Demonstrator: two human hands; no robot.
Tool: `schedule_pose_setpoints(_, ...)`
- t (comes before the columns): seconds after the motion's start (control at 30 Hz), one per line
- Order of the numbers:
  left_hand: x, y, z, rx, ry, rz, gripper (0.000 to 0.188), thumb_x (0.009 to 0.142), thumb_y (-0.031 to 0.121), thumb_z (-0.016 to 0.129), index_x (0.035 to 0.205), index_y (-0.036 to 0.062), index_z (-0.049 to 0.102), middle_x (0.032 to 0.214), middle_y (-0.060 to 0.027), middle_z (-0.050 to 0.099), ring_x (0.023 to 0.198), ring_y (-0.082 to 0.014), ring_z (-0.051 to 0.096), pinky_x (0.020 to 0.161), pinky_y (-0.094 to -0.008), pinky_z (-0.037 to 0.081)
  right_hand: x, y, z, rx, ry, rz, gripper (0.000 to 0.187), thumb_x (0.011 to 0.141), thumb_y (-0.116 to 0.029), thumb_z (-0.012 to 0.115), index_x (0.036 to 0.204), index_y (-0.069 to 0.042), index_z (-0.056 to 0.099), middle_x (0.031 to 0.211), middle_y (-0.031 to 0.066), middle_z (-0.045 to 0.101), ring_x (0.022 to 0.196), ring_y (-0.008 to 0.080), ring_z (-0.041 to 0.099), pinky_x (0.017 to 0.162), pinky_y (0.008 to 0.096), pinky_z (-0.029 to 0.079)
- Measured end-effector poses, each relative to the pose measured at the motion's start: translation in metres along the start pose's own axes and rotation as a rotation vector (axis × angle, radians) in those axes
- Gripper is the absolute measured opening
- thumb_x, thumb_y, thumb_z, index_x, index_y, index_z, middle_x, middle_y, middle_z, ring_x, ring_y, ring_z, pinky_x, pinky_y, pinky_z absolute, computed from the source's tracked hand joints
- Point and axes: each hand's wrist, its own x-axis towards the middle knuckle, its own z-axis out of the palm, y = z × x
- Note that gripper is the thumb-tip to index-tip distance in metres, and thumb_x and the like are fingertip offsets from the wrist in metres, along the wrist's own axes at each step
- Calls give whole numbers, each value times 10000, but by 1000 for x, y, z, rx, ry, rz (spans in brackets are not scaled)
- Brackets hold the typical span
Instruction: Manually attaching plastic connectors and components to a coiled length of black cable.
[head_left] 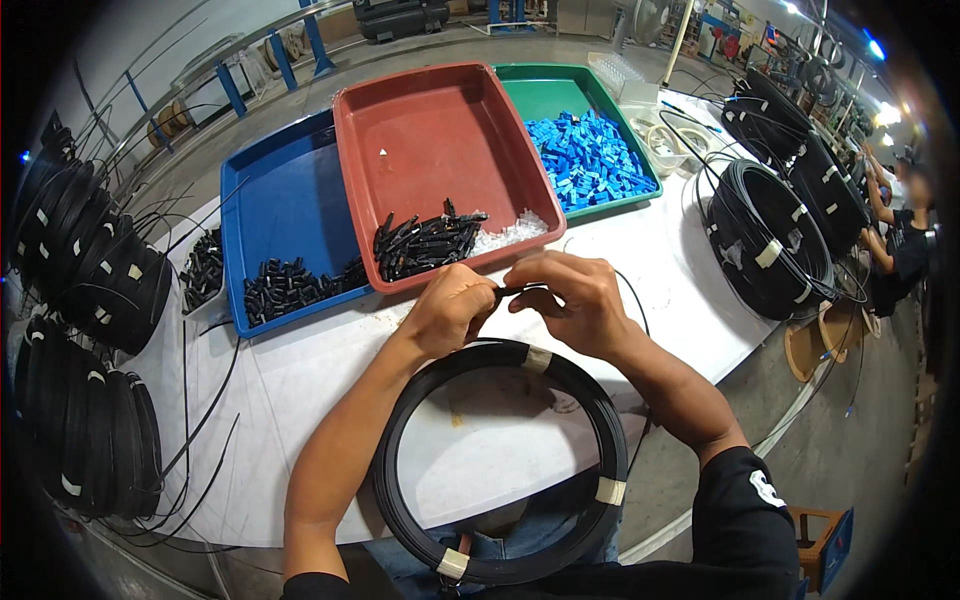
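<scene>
My left hand [455, 308] and my right hand [572, 296] meet in front of the red tray, both with fingers closed. Between their fingertips is a slim black piece [513, 291], perhaps a cable end or a small connector; the fingers cover most of it. Below them lies a coil of black cable [387, 460], bound with beige tape and reaching over the table's near edge toward my lap. A thin black cable curves past my right wrist. Just beyond my hands, the red tray [430, 130] holds black connector parts [430, 240] and small clear pieces [515, 232].
A blue tray [280, 190] holds short black parts; a green tray [560, 80] holds blue parts [585, 155]. Cable coils stand at left [90, 240] and right [765, 240]. Clear containers [625, 80] sit behind. Another person [900, 235] works at far right, near a stool [822, 545].
</scene>
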Motion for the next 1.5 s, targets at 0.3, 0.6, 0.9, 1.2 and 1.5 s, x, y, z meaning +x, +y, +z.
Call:
schedule_pose_setpoints(0.3, 2, 5, 7, 42, -13, 59, 401, 810, 264, 434, 492, 20, 436, 423, -50, 419, 408, -136, 409, 403, -307, 320, -2, -4, -5, -308, 24, -226, 271, 673, 96, 746, 902, -42, 698, 809, 70, 717, 642, 198, 691, 528, 287, 525)
schedule_pose_setpoints(0.6, 1, 19, -25, -232, -71, -27, 843, 871, 839, 194, 869, 79, 558, 744, -47, 597, 538, -88, 593, 420, -166, 372, 0, 6, -1, -115, 174, -12, 187, 768, 67, 761, 914, -25, 688, 832, 67, 716, 625, 108, 643, 510, 242, 475)
schedule_pose_setpoints(0.9, -9, 31, -22, 220, 113, 95, 489, 985, 396, 447, 730, -1, 577, 626, -86, 586, 492, -138, 535, 462, -262, 424, 2, 6, 2, -124, 196, -117, 230, 745, 80, 768, 933, -16, 679, 879, 86, 714, 736, 171, 703, 579, 282, 529)
schedule_pose_setpoints(1.2, -6, 22, -4, -62, 57, 37, 408, 925, 322, 481, 625, 46, 477, 509, 12, 413, 456, -64, 430, 408, -244, 354, -1, 4, -1, -238, 158, -165, 234, 706, 85, 766, 879, -37, 667, 785, 90, 704, 650, 214, 696, 555, 297, 527)
schedule_pose_setpoints(1.5, -2, 17, 1, 158, 173, 61, 330, 815, 242, 540, 609, -13, 500, 483, -34, 393, 472, -100, 390, 466, -317, 298, 0, 5, -2, -286, 113, -232, 211, 716, 60, 765, 871, -38, 662, 805, 81, 709, 629, 209, 690, 523, 297, 524)
